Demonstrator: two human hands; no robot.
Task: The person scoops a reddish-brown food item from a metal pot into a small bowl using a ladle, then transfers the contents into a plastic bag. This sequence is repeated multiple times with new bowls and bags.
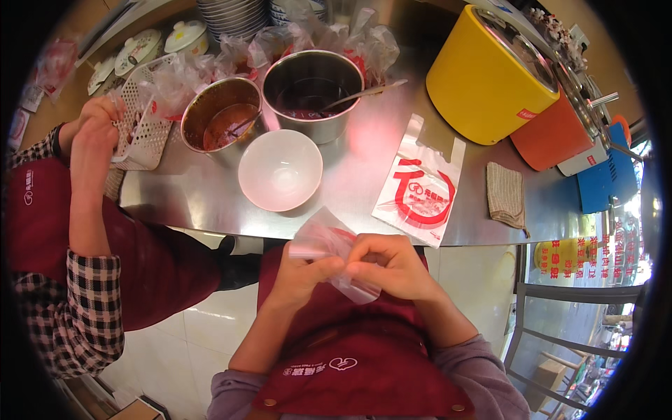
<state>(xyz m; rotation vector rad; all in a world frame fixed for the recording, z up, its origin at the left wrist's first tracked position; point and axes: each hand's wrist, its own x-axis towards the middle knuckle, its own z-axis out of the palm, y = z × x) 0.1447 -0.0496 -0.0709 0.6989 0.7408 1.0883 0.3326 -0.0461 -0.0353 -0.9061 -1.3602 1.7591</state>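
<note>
A thin clear plastic bag (336, 239) is pinched between my left hand (310, 273) and my right hand (386, 265), just off the counter's near edge. Its wrinkled film spreads above and below my fingers. Beyond my hands sits a white bowl (280, 170), with nothing in it. Behind the bowl stand a metal pot of reddish sauce (220, 113) and a larger metal pot of dark liquid (313, 86), each with a utensil resting inside. Flat to the right lies a white plastic carrier bag with red print (420, 191).
A co-worker's hands (100, 118) are at a white perforated basket (149, 113) on the left. Tied clear bags (283, 44) line the back. Yellow (483, 79) and orange (554, 128) lidded containers stand right, near a folded cloth (505, 194) on the steel counter (346, 205).
</note>
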